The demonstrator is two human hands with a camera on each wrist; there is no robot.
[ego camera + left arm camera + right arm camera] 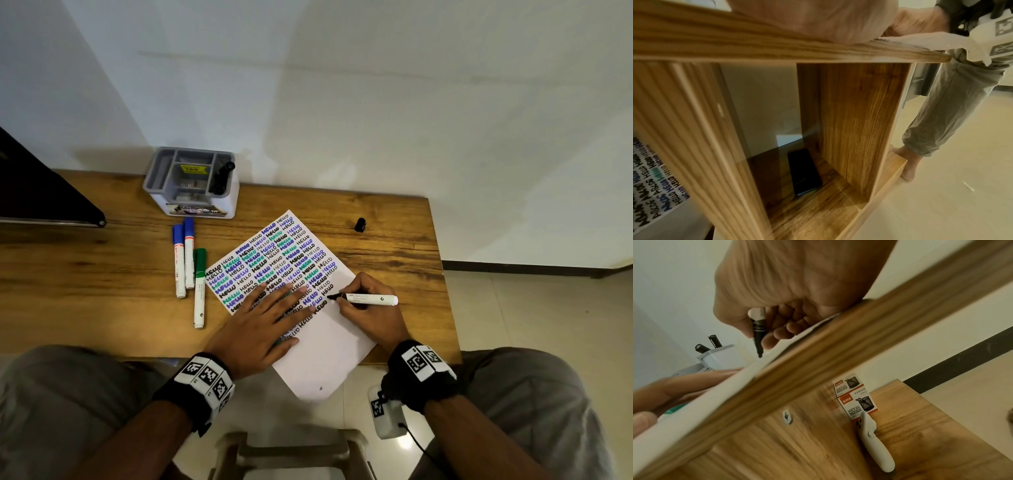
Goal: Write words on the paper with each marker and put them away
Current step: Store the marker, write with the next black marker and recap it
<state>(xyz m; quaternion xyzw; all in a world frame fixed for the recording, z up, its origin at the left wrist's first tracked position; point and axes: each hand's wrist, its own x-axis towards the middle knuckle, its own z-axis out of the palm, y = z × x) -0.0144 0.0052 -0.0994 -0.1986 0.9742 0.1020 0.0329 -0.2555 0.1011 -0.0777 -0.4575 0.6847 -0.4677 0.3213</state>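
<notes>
A white sheet of paper [325, 349], covered with rows of "HELLO" in black, blue and green, lies tilted on the wooden table [102, 274] and overhangs its front edge. My left hand [270, 315] lies flat on the paper with fingers spread. My right hand [363, 305] grips an uncapped black marker [371, 299], also seen as the marker [758, 331], its tip touching the paper at the end of a row. A black cap [360, 224] lies on the table at the far right. Two blue markers [183, 257] and a green marker [199, 287] lie capped left of the paper.
A grey and white desk organiser [191, 181] with two black markers [222, 176] in it stands at the back by the wall. A dark object [41, 192] fills the left edge. Under the table are a phone [803, 172], a small box [859, 402] and a white utility knife [873, 441].
</notes>
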